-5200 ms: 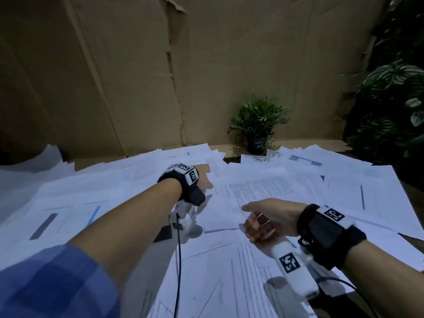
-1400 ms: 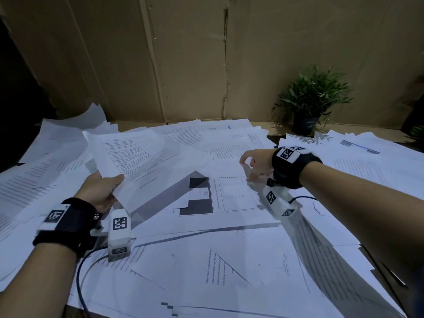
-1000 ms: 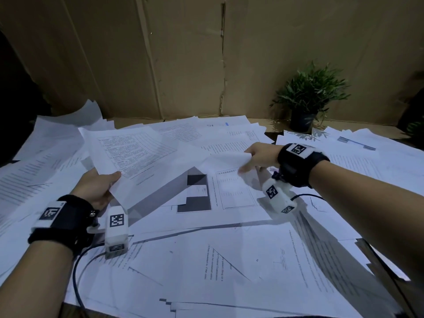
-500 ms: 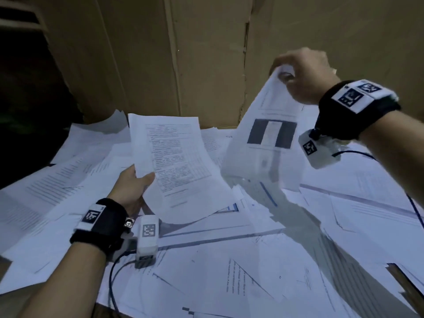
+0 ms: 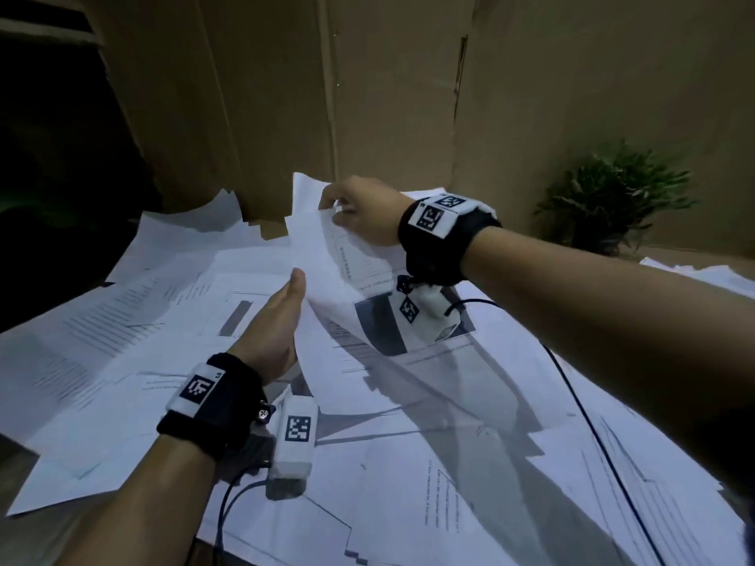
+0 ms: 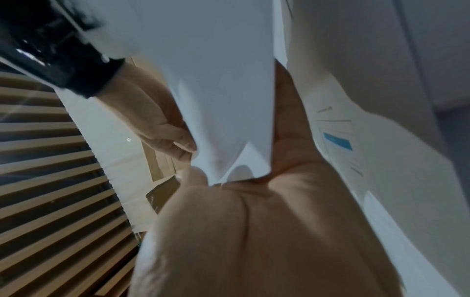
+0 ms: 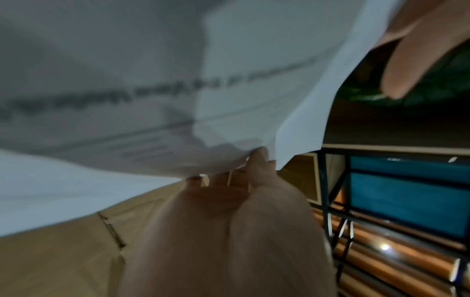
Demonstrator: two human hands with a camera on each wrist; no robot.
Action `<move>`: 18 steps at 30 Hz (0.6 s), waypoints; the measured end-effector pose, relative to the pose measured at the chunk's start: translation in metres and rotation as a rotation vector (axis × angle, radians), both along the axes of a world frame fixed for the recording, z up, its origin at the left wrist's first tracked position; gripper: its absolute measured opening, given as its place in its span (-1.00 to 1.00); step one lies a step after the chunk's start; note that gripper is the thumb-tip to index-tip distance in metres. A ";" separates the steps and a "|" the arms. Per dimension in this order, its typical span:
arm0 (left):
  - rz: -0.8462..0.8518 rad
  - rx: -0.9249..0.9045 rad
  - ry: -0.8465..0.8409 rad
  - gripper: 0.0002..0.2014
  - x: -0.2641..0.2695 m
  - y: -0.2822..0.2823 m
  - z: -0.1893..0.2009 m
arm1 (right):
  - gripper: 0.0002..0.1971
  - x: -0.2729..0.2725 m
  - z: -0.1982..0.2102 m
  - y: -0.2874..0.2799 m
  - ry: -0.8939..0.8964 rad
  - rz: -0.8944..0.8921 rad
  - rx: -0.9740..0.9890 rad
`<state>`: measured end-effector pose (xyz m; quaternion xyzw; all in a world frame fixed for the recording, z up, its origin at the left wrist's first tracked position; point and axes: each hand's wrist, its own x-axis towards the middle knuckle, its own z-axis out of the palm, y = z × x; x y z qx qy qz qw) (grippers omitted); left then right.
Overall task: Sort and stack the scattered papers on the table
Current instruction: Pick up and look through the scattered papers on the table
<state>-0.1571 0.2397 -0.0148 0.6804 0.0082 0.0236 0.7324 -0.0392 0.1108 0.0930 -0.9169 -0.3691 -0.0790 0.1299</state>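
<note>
White printed papers (image 5: 122,320) lie scattered in overlapping layers over the table. My left hand (image 5: 282,316) holds a text sheet (image 5: 316,296) nearly upright by its lower edge, thumb along the paper. My right hand (image 5: 355,210) pinches the top edge of a sheet with a dark block graphic (image 5: 374,324) and holds it against the left hand's sheet. In the left wrist view, the sheets (image 6: 223,100) run into my left hand (image 6: 241,231) between thumb and fingers. In the right wrist view, my right hand's fingertips (image 7: 257,158) pinch the paper (image 7: 152,80).
A cardboard wall (image 5: 388,96) stands behind the table. A small potted plant (image 5: 613,198) sits at the back right. Black wrist cables (image 5: 592,422) trail over the sheets. A bare table corner (image 5: 28,541) shows at the front left. Dark space lies off the left side.
My right hand has come down from high in the air and brought the dark-block sheet against the left hand's sheet. The left hand has tipped its sheet more upright.
</note>
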 end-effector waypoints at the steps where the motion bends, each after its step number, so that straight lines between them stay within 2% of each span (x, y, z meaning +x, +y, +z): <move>1: 0.014 -0.021 -0.003 -0.59 0.001 -0.002 0.000 | -0.75 0.002 -0.001 -0.001 0.052 0.020 0.070; 4: 0.000 -0.111 -0.021 -0.59 0.005 -0.001 0.000 | -0.83 0.001 0.005 -0.006 0.275 0.077 0.313; 6: -0.027 -0.173 -0.015 -0.57 0.007 0.000 -0.001 | -0.84 0.001 0.009 -0.007 0.313 0.073 0.388; 9: -0.032 -0.161 0.003 -0.73 0.005 0.000 -0.003 | -0.83 0.013 0.006 -0.006 0.151 -0.065 0.239; 12: -0.037 -0.076 -0.006 -0.70 0.006 -0.001 -0.005 | -0.84 0.022 -0.007 -0.009 0.035 -0.226 0.095; 15: -0.052 -0.033 -0.033 -0.62 0.008 0.005 -0.012 | -0.87 0.021 -0.018 -0.011 -0.023 -0.245 0.188; 18: -0.052 -0.023 -0.051 -0.66 0.010 0.005 -0.013 | -0.86 0.020 -0.025 -0.012 -0.060 -0.171 0.350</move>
